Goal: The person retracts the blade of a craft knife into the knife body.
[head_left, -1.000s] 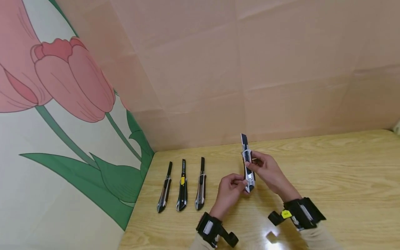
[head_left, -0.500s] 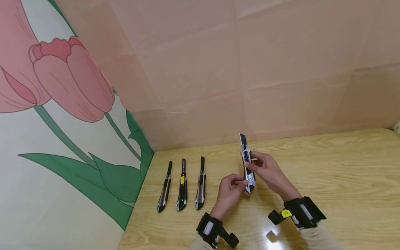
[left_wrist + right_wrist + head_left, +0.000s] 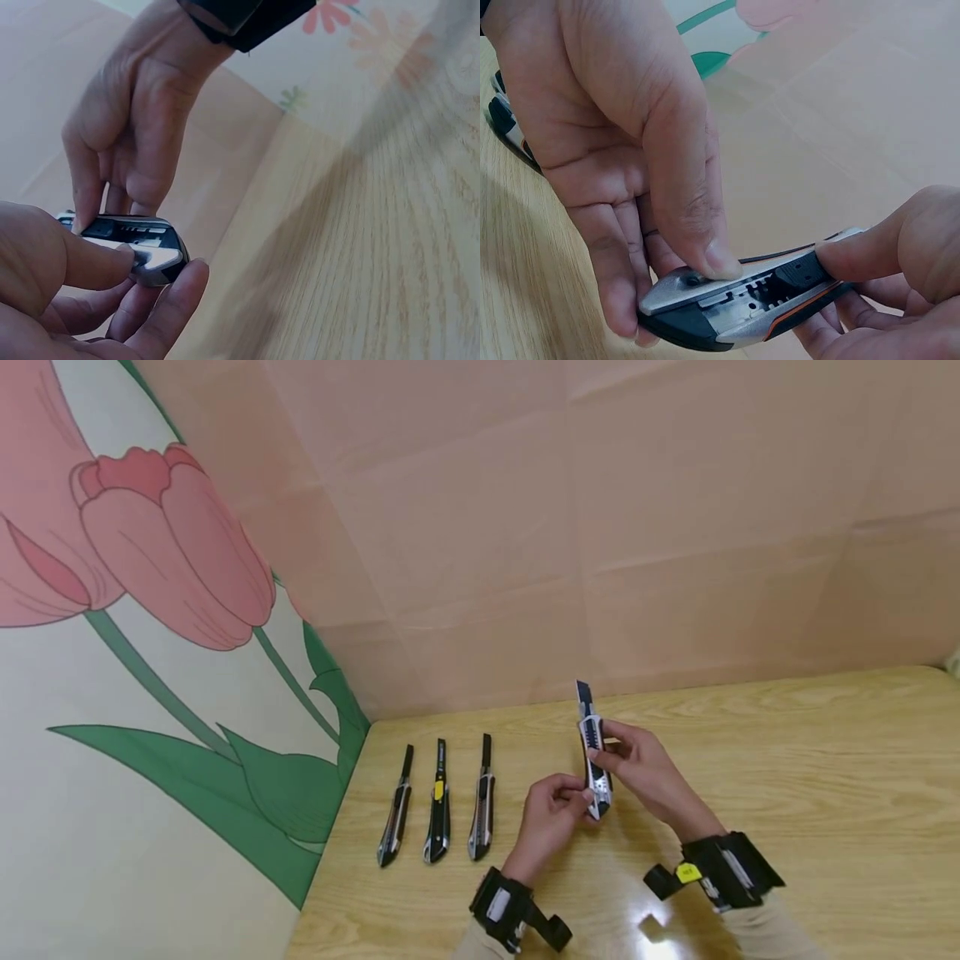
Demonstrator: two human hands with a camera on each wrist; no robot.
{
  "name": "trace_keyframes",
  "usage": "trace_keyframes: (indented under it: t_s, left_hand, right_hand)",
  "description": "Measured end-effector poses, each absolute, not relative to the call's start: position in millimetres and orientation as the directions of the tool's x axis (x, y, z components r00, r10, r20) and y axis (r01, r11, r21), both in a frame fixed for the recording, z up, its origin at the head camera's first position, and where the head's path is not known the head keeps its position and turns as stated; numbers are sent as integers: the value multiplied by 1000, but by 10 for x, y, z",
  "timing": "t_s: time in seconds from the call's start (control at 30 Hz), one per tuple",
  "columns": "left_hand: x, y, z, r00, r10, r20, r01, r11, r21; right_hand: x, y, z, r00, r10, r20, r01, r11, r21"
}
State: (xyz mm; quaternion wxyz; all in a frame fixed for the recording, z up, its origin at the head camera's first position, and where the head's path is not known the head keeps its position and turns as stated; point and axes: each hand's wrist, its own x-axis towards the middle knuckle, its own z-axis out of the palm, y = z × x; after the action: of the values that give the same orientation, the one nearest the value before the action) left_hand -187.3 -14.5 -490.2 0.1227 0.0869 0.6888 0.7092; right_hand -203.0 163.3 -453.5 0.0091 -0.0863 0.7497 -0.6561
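Note:
A silver and black utility knife (image 3: 593,737) is held above the wooden table, its dark blade extended toward the back wall. My right hand (image 3: 651,772) grips the upper part of the handle, with the thumb beside the black slider (image 3: 799,274). At the butt end, my left hand (image 3: 549,823) pinches the handle between thumb and fingers. The right wrist view shows orange trim and an open slot along the handle. In the left wrist view, both hands meet round the knife body (image 3: 163,259), and the blade is hidden.
To the left, three more utility knives lie side by side: a black and silver one (image 3: 396,817), one with a yellow slider (image 3: 437,828), and another black and silver one (image 3: 482,817). Brown sheeting (image 3: 480,568) covers the back; a tulip-printed panel (image 3: 172,693) borders the table's left.

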Motion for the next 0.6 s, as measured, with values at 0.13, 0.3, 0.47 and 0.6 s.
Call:
trace_keyframes:
  t_s: [0.13, 0.3, 0.47, 0.6]
  left_hand:
    - [-1867, -155, -4906, -953, 297, -58, -69, -26, 997]
    - [-1870, -159, -4912, -953, 297, -55, -71, -41, 997]
    - [-1863, -171, -4913, -951, 305, -53, -74, -56, 996]
    - [-1856, -176, -4907, -949, 311, -57, -85, -78, 993]
  right_hand:
    - [-2018, 1622, -4533, -985, -145, 94, -109, 101, -989]
    - [-2021, 1611, -4529, -984, -145, 103, -118, 98, -988]
    - [-2019, 1600, -4533, -985, -146, 97, -114, 114, -987]
    - [-2015, 1593, -4540, -985, -141, 102, -122, 139, -983]
